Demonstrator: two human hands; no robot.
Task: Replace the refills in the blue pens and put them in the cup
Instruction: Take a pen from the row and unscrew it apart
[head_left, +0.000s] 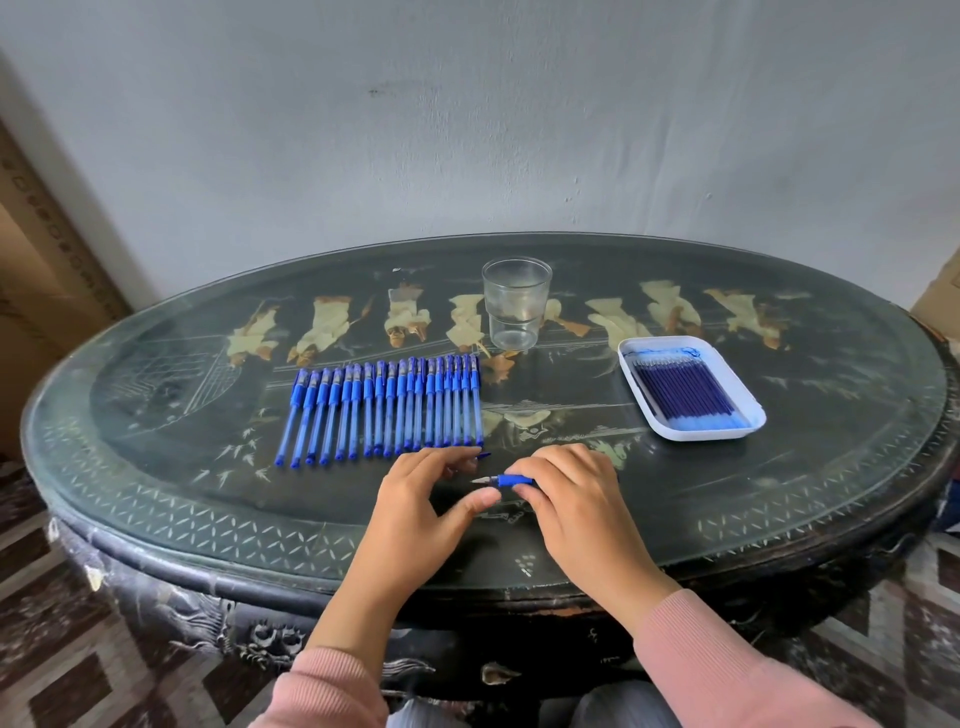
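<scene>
My right hand (571, 499) grips an uncapped blue pen (511, 480) just above the table's near side, its metal tip pointing left. My left hand (426, 499) is beside it, thumb stretched toward the tip. Its fingers curl over a small blue piece (485, 455), apparently the pen's cap. Several capped blue pens (384, 410) lie in a neat row on the table left of centre. An empty clear plastic cup (516, 304) stands upright behind the row. A white tray (636, 387) at the right holds several blue refills (685, 389).
The dark oval table (156, 415) has a painted glass top and stands against a pale wall. Cardboard leans at the far left, and patterned floor shows below the table's edge. Pink sleeves cover both forearms.
</scene>
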